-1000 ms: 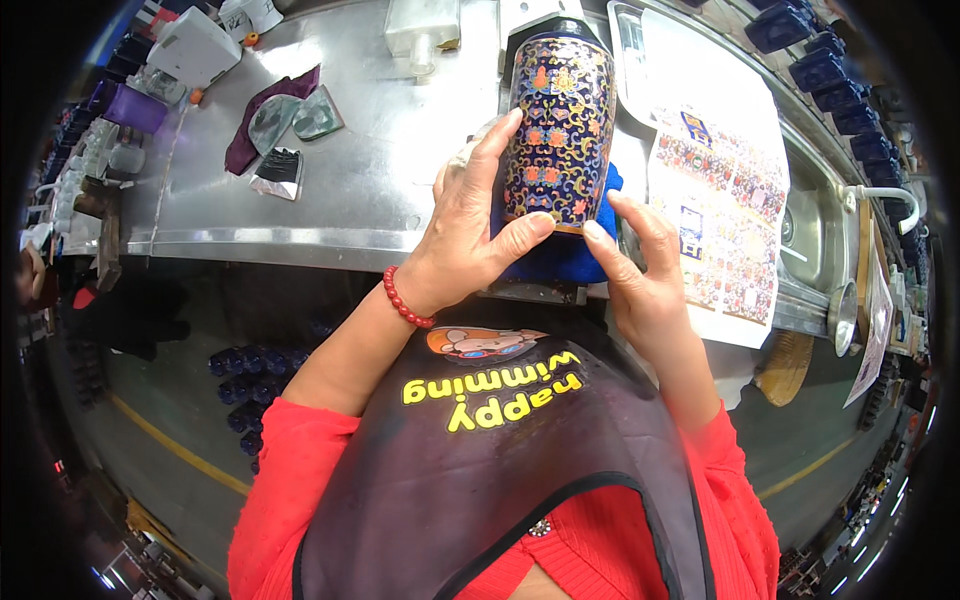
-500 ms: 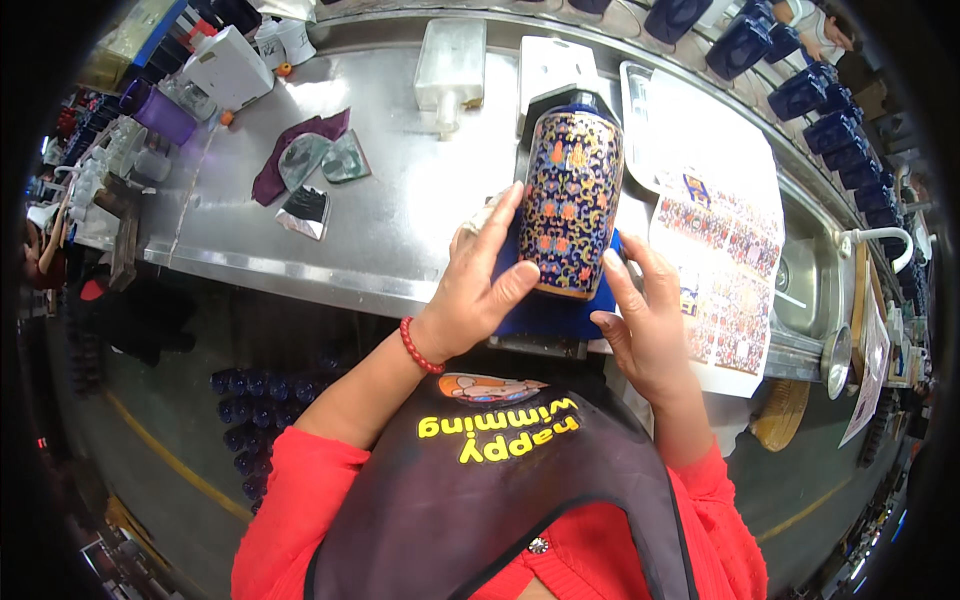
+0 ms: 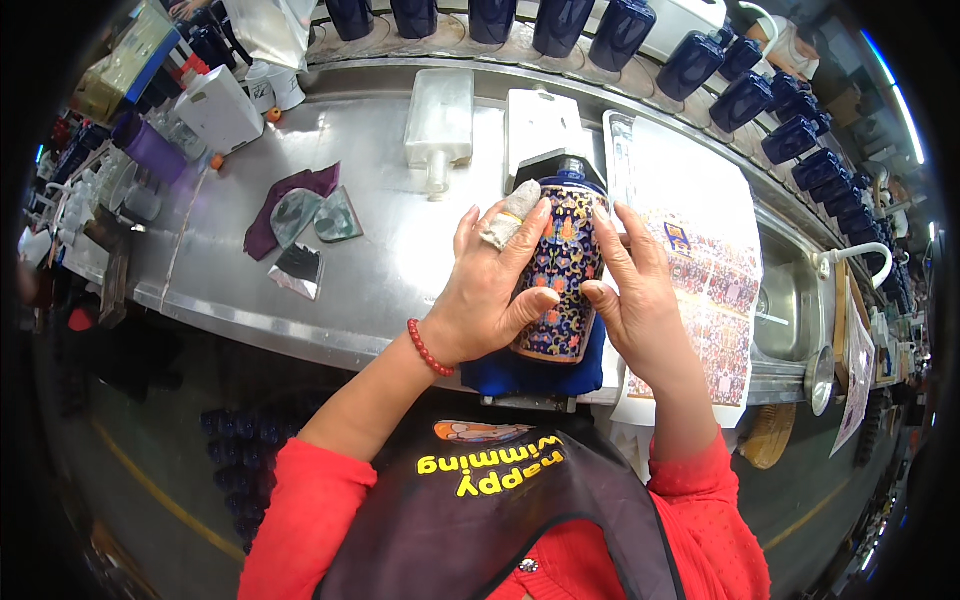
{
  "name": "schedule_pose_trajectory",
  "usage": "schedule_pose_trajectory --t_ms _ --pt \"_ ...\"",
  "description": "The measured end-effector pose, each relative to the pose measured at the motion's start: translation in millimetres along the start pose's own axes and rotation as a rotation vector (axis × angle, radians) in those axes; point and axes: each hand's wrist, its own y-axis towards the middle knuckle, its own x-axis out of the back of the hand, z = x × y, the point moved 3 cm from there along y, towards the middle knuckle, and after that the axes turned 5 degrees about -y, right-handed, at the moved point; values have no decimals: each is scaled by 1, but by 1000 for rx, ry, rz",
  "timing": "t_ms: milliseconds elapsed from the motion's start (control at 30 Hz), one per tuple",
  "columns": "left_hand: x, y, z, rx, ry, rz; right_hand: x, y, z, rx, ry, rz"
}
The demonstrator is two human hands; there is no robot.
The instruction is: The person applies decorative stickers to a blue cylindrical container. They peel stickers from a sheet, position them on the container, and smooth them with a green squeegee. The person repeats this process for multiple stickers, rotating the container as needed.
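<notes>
A dark blue bottle (image 3: 562, 275) with a dense gold, orange and pink floral pattern lies neck-away on a blue cloth-like pad (image 3: 545, 375). My left hand (image 3: 480, 300) rests along its left side, fingers stretched and thumb on the pattern. A pale wrap (image 3: 519, 205) covers one of that hand's fingers. Against the bottle's right side, my right hand (image 3: 640, 305) has its fingertips on the pattern, fingers apart. Right of the bottle are printed sheets (image 3: 715, 290) with similar floral designs, partly behind my right hand.
A clear rectangular bottle (image 3: 440, 120) and a white box (image 3: 540, 120) stand beyond my hands. Cloth and film scraps (image 3: 305, 215) lie on the steel table (image 3: 390, 250) at left. Blue bottles (image 3: 565, 25) line a curved conveyor behind. A sink (image 3: 790, 310) is at right.
My right hand has moved up from the bottle's lower end to its upper right side. My left fingers have also slid toward the neck. The whole view has shifted.
</notes>
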Motion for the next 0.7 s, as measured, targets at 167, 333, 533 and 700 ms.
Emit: schedule_pose_trajectory --t_ms 167,333,533,700 --pt "-1 9 2 -11 -15 -13 2 11 -2 -28 -17 29" --pt "2 14 5 -30 -40 -19 4 22 0 -38 -73 46" --pt "2 14 8 -24 -22 -3 9 31 6 10 -165 48" --pt "0 14 8 -23 -28 -11 11 35 10 -4 -163 43"
